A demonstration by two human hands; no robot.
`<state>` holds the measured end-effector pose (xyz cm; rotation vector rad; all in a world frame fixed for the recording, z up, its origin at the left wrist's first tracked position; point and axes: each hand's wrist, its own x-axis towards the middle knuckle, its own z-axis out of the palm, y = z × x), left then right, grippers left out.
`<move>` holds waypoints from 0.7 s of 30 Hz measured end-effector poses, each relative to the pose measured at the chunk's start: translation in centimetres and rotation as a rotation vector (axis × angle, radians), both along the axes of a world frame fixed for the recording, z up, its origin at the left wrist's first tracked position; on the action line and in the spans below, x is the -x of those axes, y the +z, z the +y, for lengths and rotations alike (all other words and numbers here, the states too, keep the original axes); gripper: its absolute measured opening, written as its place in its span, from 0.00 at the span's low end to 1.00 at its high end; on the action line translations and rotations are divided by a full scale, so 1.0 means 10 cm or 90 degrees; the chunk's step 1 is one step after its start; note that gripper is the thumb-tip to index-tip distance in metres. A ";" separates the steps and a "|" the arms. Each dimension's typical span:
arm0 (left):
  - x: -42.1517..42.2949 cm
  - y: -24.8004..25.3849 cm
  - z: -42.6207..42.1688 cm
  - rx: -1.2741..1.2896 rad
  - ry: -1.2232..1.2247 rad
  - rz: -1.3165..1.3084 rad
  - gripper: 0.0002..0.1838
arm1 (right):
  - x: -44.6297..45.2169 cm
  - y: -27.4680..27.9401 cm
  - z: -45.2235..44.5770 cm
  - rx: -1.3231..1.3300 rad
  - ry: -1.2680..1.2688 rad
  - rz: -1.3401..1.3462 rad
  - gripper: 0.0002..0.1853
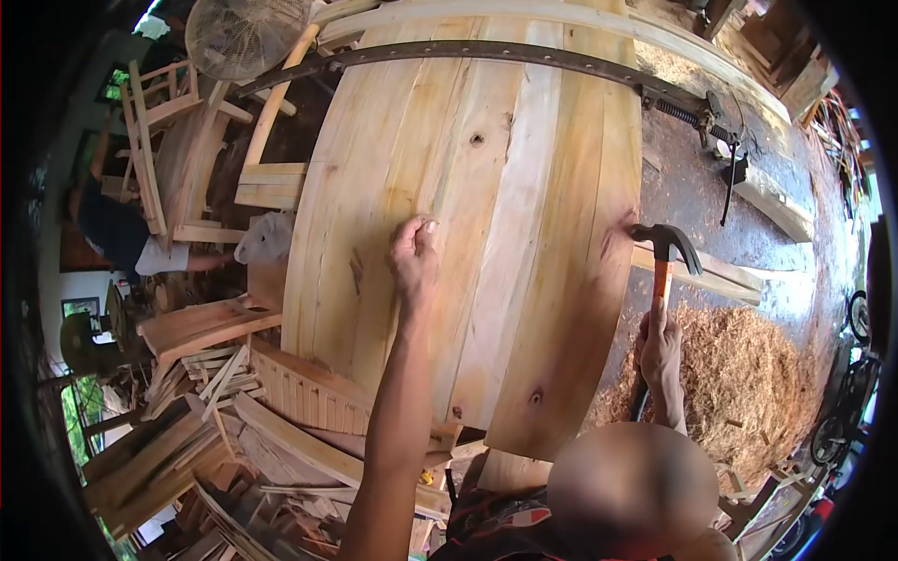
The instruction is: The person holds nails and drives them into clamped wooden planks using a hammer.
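A wide panel of pale wooden boards (496, 206) lies side by side in front of me, with knots and dark seams between the boards. My left hand (413, 254) is over the middle-left boards, fingers curled closed; whatever they may hold is hidden. My right hand (660, 351) grips a claw hammer (663, 276) by its orange and black handle. The hammer's dark head is beside the panel's right edge; I cannot tell whether it touches the wood. Across the far part of the panel runs a long metal bar clamp (486, 51), its screw end at the right.
Wood shavings (739, 374) are heaped on the floor at right. Scrap wood (215, 374) and a carved-slat piece (313, 393) crowd the left. A fan (245, 37) stands at far left, near a person in a dark shirt (112, 224). A timber block (772, 201) lies right.
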<state>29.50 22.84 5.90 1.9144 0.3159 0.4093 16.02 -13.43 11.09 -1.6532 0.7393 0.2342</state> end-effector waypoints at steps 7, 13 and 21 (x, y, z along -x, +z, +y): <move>-0.04 0.04 -0.05 -0.161 -0.021 -0.045 0.05 | 0.08 0.27 0.22 -0.029 0.038 -0.041 0.31; 0.01 0.10 -0.05 -0.243 -0.018 -0.058 0.08 | -0.03 0.74 1.15 -0.266 0.097 -0.203 0.31; -0.01 0.07 -0.01 -0.239 -0.034 -0.111 0.10 | -0.29 0.60 2.00 -0.146 0.235 -0.150 0.29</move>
